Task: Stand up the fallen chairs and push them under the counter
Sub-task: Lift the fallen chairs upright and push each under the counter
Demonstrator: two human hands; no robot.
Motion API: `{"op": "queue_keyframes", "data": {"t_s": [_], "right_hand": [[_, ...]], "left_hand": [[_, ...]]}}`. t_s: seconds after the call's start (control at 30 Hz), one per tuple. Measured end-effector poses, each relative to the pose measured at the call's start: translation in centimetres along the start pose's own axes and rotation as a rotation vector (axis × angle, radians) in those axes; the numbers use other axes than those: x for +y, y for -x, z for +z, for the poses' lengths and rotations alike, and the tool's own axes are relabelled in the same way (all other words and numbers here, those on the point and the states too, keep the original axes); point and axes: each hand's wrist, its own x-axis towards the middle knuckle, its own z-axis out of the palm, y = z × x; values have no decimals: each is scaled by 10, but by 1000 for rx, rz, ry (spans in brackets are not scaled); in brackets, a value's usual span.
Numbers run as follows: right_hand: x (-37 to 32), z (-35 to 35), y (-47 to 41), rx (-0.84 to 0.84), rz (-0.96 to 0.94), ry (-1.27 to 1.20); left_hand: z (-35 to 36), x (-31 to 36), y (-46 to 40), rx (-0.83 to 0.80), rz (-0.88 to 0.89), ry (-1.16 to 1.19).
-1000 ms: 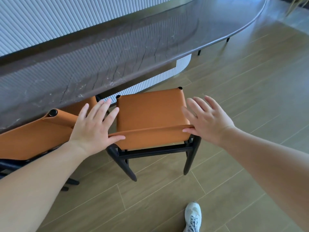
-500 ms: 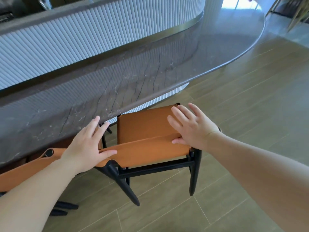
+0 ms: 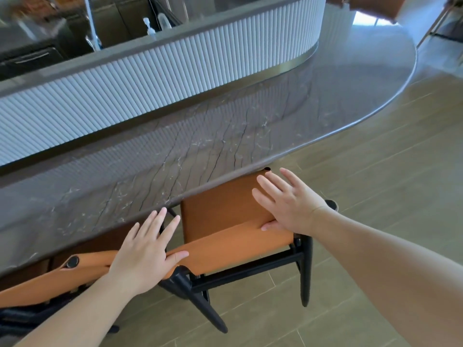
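An upright chair (image 3: 220,211) with an orange leather seat and black legs stands in front of me, its seat partly under the edge of the dark stone counter (image 3: 200,136). My left hand (image 3: 145,251) lies flat on the left end of its low orange backrest, fingers spread and thumb along the top edge. On the right end rests my right hand (image 3: 288,204), fingers fanned out over the seat, thumb against the backrest. Neither hand closes around anything.
A second orange chair (image 3: 37,284) stands at the left, touching the first and mostly under the counter. A white ribbed wall (image 3: 150,86) rises behind the countertop. Wooden floor (image 3: 375,171) stretches to the right, where the counter ends in a rounded curve.
The chair has slid farther under the counter, its seat front now hidden by the edge. Both hands stayed on the backrest and moved forward with it. My view has tilted up.
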Motion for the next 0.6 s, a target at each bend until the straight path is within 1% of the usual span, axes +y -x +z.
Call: {"op": "queue_keyframes", "data": {"t_s": [0.2, 0.3, 0.4, 0.5, 0.6], "right_hand": [[29, 15, -6, -8, -15, -58], [35, 25, -11, 29, -40, -103], [44, 29, -21, 73, -50, -123], [55, 31, -37, 48, -37, -142], [65, 34, -57, 17, -24, -212]], "left_hand": [[-9, 34, -16, 6, -41, 31], [-19, 46, -24, -10, -47, 2], [-28, 40, -33, -28, -57, -22], [-39, 31, -47, -15, -42, -49], [-50, 25, -62, -21, -38, -54]]}}
